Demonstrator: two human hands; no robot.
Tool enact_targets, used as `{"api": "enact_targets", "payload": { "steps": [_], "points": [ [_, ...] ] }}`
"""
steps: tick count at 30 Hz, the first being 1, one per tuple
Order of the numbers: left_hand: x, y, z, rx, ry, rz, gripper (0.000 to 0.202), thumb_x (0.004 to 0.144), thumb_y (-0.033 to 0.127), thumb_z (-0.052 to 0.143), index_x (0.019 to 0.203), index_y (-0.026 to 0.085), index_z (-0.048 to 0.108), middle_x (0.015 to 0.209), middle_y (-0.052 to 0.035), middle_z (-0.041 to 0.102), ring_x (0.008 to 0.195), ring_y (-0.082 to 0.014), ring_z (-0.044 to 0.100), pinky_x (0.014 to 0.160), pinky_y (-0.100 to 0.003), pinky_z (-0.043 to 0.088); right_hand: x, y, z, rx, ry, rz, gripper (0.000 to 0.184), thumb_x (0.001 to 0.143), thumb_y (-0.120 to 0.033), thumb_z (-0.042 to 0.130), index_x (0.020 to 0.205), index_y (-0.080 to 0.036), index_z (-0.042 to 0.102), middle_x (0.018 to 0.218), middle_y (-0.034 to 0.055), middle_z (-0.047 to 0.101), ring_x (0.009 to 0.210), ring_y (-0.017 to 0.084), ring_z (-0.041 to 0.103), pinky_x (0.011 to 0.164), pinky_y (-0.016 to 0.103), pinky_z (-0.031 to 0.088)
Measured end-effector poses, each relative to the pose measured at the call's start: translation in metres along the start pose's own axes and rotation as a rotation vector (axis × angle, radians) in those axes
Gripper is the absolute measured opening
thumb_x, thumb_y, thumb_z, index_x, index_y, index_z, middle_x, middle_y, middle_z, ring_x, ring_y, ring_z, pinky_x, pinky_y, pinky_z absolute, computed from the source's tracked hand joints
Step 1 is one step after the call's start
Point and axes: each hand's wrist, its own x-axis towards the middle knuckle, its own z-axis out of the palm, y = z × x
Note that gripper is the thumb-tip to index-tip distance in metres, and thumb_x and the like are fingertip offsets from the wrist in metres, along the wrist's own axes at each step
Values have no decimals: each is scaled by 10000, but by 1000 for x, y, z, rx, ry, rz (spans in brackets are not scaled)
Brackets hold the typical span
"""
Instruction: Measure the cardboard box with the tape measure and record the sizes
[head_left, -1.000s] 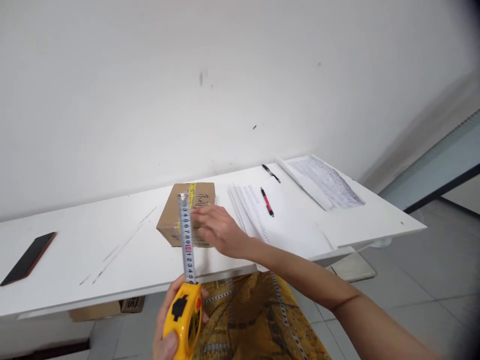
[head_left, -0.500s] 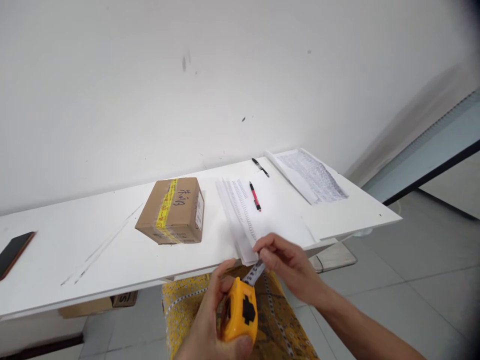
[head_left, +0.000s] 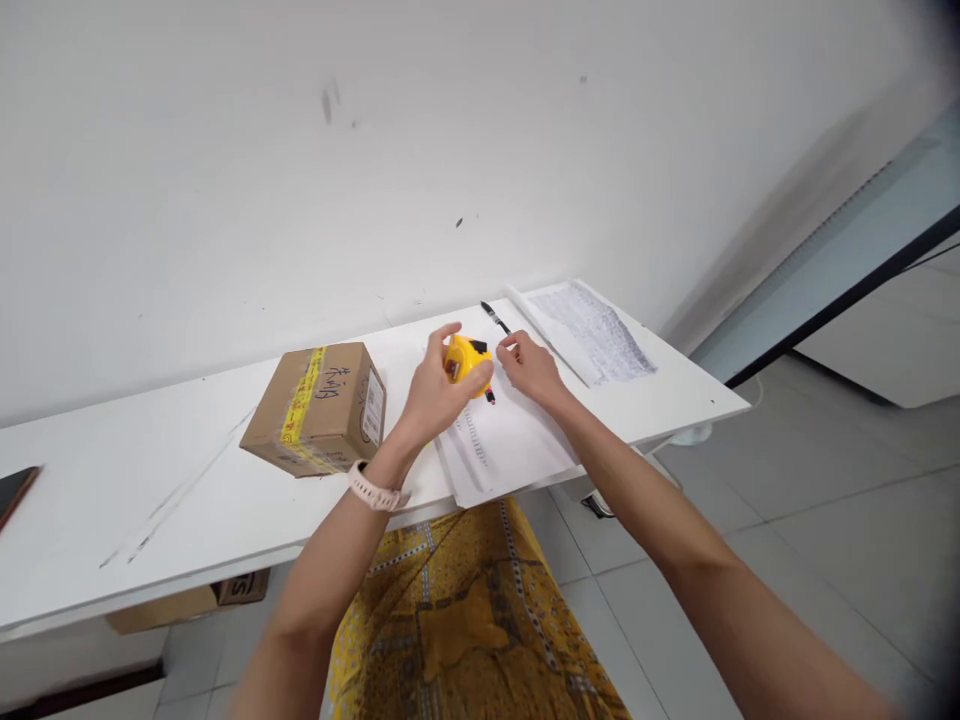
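My left hand (head_left: 439,388), with a pale watch band at the wrist, is closed around a yellow tape measure (head_left: 474,354) held over the papers. Just to its right, my right hand (head_left: 529,366) has its fingers curled in a pinch near the front of the tape measure. Whatever sits between those fingertips is too small to make out. Below the tape measure, the end of a red and black pen (head_left: 490,396) shows, the rest of it hidden. Printed sheets (head_left: 517,445) lie under both hands.
A taped cardboard box (head_left: 315,405) stands on the white table (head_left: 202,500), left of the papers. Behind my right hand lies a black pen (head_left: 493,317), beside a densely printed sheet (head_left: 600,330). A dark phone-like object (head_left: 13,490) is at the left edge. The wall borders the table's back.
Both hands have moved forward from above my lap to over the papers, bringing the tape measure. The blade stretch that showed between the hands is no longer visible. The view has shifted somewhat.
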Motion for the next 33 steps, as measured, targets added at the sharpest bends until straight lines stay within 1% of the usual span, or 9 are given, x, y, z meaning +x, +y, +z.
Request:
{"api": "enact_targets", "payload": {
  "steps": [3,6,10,13,19,22,25,30,33],
  "points": [
    [19,-24,20,302,-81,-114,605,832,434,627,1350,197,423,875,-10,614,760,-189,588,717,-322,453,27,-5,20,-217,-103,95,291,924,-440,430,1071,-221,551,839,61,694,801,250,637,728,337,426],
    [9,-43,26,648,-201,-144,562,830,425,611,1316,189,459,913,-48,652,880,-266,621,783,-382,467,33,-9,36,-353,-209,50,457,899,-564,469,1165,-197,526,891,101,712,875,298,654,760,368,433],
    [-13,-59,19,880,-308,-62,507,777,317,632,1251,186,510,1064,-107,647,1056,-319,575,897,-438,456,34,-1,44,-417,-309,-134,316,875,-325,566,1166,-205,588,964,106,726,933,296,663,783,367,447],
    [-17,-67,12,875,-354,-30,536,761,307,645,1268,196,508,1283,-141,574,1188,-336,519,969,-468,440,41,7,39,-150,-330,-144,235,866,-182,509,1033,-194,673,919,89,742,916,263,676,816,372,474],
    [-7,-81,-3,782,-557,-16,798,715,408,733,1422,227,411,1506,-135,423,1445,-386,292,1181,-550,207,43,11,29,846,-380,15,366,774,-327,708,1107,-189,647,1037,94,749,992,221,689,911,369,510],
    [-5,-88,-8,728,-597,-33,926,679,435,782,1476,241,355,1557,-125,371,1484,-399,199,1200,-561,150,32,12,37,823,-290,18,374,700,-422,797,958,-209,630,825,39,744,823,192,687,840,352,515],
    [-5,-91,-10,696,-591,-36,949,679,431,793,1492,247,338,1572,-113,357,1493,-396,169,1205,-562,136,23,13,48,699,-186,44,380,823,-597,625,771,-227,556,524,-44,573,554,137,554,690,314,478],
    [-6,-95,-9,681,-571,-19,929,667,412,808,1471,261,368,1543,-107,400,1487,-400,188,1201,-574,137,22,14,58,641,-271,20,378,845,-583,590,954,-222,620,777,4,674,751,157,604,752,303,454],
    [-6,-95,-8,677,-571,2,911,662,400,814,1455,269,386,1523,-107,424,1481,-402,205,1195,-577,150,25,16,61,544,-238,10,321,786,-518,670,770,-205,600,745,-2,629,721,155,559,706,296,434]
  ]
}}
